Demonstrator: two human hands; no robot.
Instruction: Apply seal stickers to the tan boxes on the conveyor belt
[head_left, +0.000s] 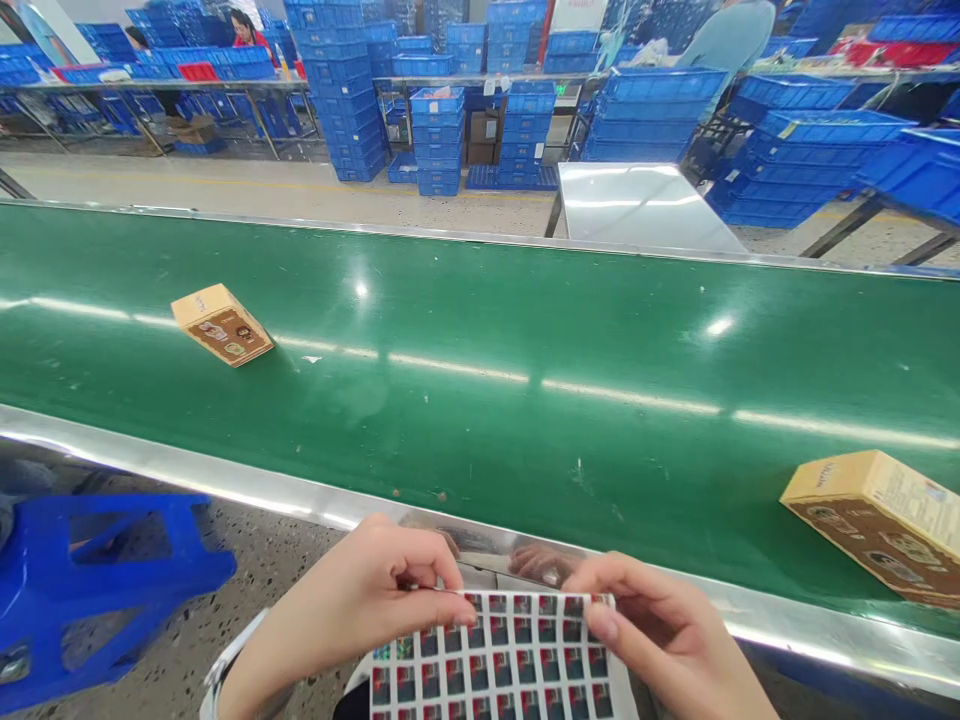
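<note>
A white sheet of small red-and-dark stickers (pixel 501 662) is held up at the near edge of the conveyor. My left hand (pixel 375 600) pinches its upper left edge between thumb and fingers. On the upper right corner, my right hand (pixel 656 630) grips with the thumb on top and the fingers behind. The sheet's lower part runs out of view. A brown and tan printed box (pixel 223 328) sits on the belt at the left, and a similar box (pixel 885 520) stands at the right, partly cut off by the frame.
The green conveyor belt (pixel 480 300) crosses the view, with a metal rail (pixel 247 487) on the near side. A blue plastic stool (pixel 105 590) is at lower left. Beyond are a steel table (pixel 637 205), stacks of blue crates (pixel 341 90) and seated people (pixel 251 38).
</note>
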